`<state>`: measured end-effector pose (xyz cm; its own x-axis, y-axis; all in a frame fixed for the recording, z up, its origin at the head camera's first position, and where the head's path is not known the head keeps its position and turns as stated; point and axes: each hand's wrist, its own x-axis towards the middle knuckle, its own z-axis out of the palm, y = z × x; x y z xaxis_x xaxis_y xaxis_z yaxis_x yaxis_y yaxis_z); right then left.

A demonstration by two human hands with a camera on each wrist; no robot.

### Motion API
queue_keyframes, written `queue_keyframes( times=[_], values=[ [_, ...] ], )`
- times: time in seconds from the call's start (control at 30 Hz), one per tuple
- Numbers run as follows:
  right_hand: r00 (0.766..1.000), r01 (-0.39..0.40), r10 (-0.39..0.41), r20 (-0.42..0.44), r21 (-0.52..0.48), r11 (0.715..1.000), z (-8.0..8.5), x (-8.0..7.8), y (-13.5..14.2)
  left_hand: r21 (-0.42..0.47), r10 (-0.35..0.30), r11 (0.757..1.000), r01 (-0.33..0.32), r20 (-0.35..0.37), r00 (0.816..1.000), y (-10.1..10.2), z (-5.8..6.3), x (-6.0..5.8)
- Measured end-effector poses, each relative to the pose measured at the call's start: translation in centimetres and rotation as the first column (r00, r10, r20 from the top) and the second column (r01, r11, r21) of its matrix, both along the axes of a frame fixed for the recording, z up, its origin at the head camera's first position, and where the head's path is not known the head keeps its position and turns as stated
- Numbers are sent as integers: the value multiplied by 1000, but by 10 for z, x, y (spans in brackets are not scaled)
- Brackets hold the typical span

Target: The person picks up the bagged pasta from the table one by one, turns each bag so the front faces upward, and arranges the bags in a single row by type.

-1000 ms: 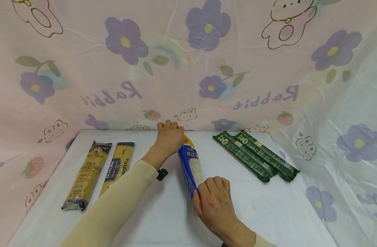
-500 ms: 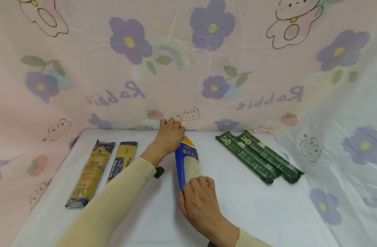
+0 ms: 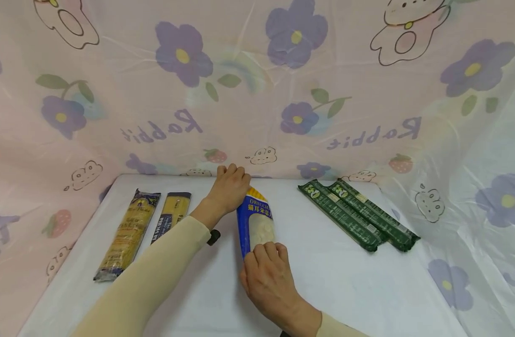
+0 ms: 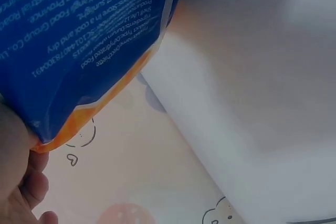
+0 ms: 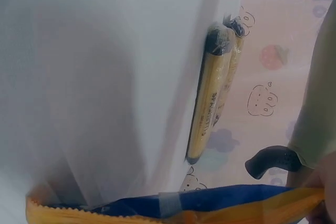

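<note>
A blue and yellow bag of orecchiette pasta (image 3: 257,217) with a clear window is held over the middle of the white table. My left hand (image 3: 229,189) grips its far yellow end. With curled fingers, my right hand (image 3: 271,285) holds the near end and hides it. The left wrist view shows the bag's printed blue back (image 4: 89,30) and some left fingers (image 4: 35,187) at its corner. Seen from the right wrist, the bag's edge (image 5: 210,204) crosses the bottom of the view.
Two packs of spaghetti lie at the table's left, one yellow with dark ends (image 3: 128,234) and one with a blue label (image 3: 173,213), partly behind the left sleeve (image 3: 156,276). Two green packets (image 3: 346,217) lie side by side at the right. A patterned curtain (image 3: 249,93) stands behind.
My right hand has moved left with the bag's near end, and the bag's printed front now faces up more. The left hand keeps its grip. The head view has shifted slightly.
</note>
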<state>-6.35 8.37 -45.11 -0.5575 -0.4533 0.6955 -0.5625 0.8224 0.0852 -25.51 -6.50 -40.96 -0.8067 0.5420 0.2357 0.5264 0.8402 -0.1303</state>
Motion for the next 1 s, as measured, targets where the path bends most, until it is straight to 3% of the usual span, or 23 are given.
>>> queue_keyframes(
  times=[0.4,0.63,0.8,0.93,1.0],
  values=[
    [1000,18,-18,-6,25,1000,-1,0,-5,10,-16,1000,16,1,1000,-3,2,2],
    [1000,-28,28,9,12,1000,-5,2,-8,-12,3,1000,-3,34,999,-6,0,2],
    [995,-64,63,77,9,998,-9,5,-2,-16,17,1000,-16,67,998,-16,-4,2],
    [988,57,-53,143,-29,998,-23,-5,23,-30,46,999,-43,100,994,-37,-15,2],
    [961,153,-151,231,7,988,-34,-12,38,-48,65,997,-59,128,990,-51,-21,2]
  ],
)
